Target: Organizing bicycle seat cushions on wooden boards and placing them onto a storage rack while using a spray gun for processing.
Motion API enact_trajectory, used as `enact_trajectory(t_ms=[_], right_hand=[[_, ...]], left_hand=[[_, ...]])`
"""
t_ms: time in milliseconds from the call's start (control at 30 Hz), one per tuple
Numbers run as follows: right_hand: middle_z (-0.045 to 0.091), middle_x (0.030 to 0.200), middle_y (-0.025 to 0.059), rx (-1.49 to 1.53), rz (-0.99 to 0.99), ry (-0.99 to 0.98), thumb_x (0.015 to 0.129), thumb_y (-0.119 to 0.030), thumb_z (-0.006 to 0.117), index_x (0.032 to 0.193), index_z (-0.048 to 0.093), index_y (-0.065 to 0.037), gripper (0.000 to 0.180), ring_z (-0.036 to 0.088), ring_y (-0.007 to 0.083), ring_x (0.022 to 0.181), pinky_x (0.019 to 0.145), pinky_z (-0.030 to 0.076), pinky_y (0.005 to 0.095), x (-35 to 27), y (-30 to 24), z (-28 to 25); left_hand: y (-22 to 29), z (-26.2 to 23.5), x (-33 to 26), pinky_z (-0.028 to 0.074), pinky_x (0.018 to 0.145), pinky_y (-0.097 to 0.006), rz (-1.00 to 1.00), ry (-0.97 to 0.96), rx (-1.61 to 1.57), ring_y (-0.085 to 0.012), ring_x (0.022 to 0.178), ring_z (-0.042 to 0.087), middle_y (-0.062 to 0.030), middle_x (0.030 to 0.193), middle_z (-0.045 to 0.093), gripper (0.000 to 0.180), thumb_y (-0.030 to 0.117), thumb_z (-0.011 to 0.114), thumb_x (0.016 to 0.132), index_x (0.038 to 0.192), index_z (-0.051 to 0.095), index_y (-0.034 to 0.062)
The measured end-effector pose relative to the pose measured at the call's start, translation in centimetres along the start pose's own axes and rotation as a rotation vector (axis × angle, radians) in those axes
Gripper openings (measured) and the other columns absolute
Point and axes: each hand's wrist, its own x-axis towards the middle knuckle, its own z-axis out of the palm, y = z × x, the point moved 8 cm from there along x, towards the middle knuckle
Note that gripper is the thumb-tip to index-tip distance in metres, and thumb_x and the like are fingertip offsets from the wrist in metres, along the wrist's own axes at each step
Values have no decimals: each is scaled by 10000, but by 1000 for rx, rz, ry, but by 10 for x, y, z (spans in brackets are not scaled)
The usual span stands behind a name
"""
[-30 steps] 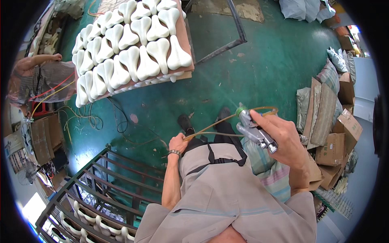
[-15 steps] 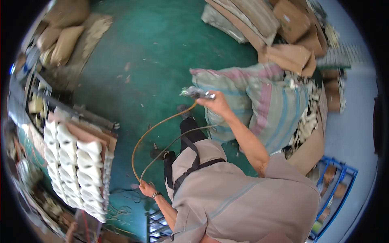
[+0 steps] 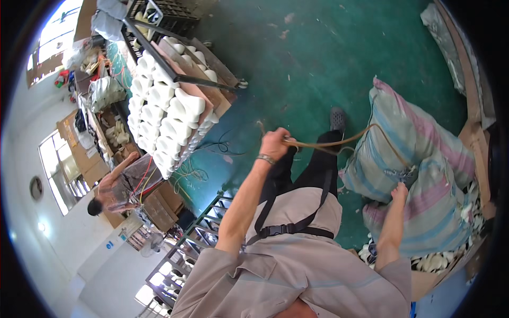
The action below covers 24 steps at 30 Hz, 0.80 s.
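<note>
My left hand (image 3: 275, 144) is closed around a tan hose (image 3: 339, 142) in front of my legs. From there the hose arches to the right and drops to a silvery metal hand tool (image 3: 401, 173). My right hand (image 3: 400, 192) grips that tool, low on the right; its exact kind is too blurred to make out. Behind and beside the tool are bulging woven sacks (image 3: 384, 146) with pale, blue and pink stripes. Whether the tool touches a sack, I cannot tell.
White moulded pieces (image 3: 175, 108) stand in rows on a board-lined rack at the left. A co-worker (image 3: 124, 183) is beyond it, near cardboard boxes (image 3: 159, 206). Loose cords (image 3: 185, 172) lie on the green floor (image 3: 286, 53). A dark metal rack (image 3: 204, 228) stands near my left arm.
The view has swung left. My right hand has lowered the tool toward the sacks, and my left hand has come up in front of my legs with the hose.
</note>
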Motion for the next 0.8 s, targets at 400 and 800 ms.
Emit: enact_trajectory(t_ms=[400, 800], right_hand=[[690, 1160, 221, -1124, -1651, -559, 858, -225, 720, 1253, 645, -37, 444, 658, 395, 1097, 925, 520, 486, -632, -240, 305], [675, 1190, 215, -1149, -2056, -703, 885, -170, 619, 1239, 658, -20, 386, 640, 389, 1119, 977, 509, 465, -848, -199, 528]], left_hand=[[-6, -83, 9, 469, 1007, -507, 239, 36, -295, -470, 1192, 544, -245, 1287, 570, 904, 83, 792, 707, 1501, 362, 100], [-378, -98, -134, 554, 871, -344, -649, 184, -1014, -195, 990, 703, -105, 1106, 737, 536, 385, 677, 966, 1363, 576, 39]])
